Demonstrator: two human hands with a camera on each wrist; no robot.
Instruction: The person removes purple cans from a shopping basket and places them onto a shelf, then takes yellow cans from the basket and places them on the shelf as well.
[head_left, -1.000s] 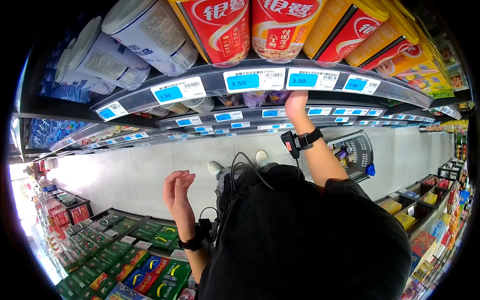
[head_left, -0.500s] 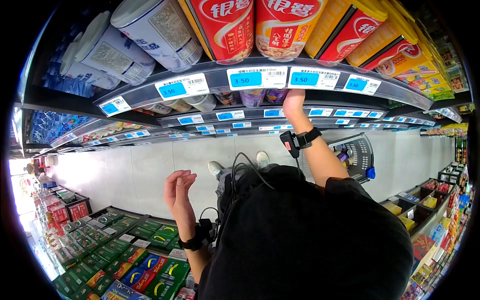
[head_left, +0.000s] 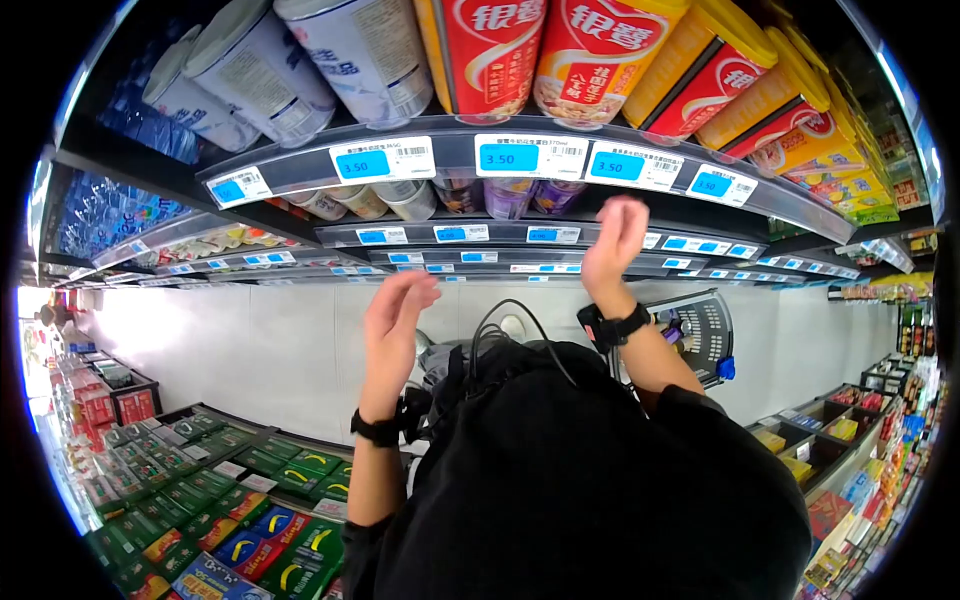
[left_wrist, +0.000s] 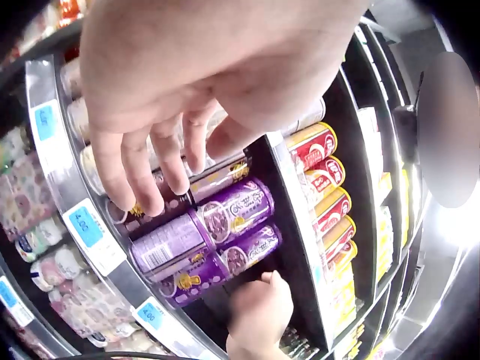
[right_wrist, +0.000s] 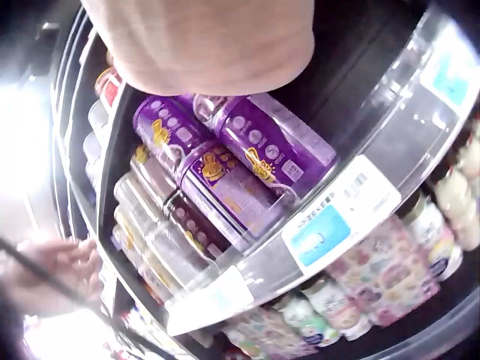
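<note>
The right hand [head_left: 615, 245], withdrawn from the shelf [head_left: 508, 234], and the raised left hand [head_left: 393, 320] are both relaxed and empty before its purple cans [head_left: 508, 198], suggesting a reach finished with nothing taken.

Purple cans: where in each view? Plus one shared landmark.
Head: purple cans above the middle, slightly right of centre.
Left wrist: purple cans just below and left of centre.
Right wrist: purple cans at centre.
Shared landmark: shelf edge with blue price tags, in front of them.
</note>
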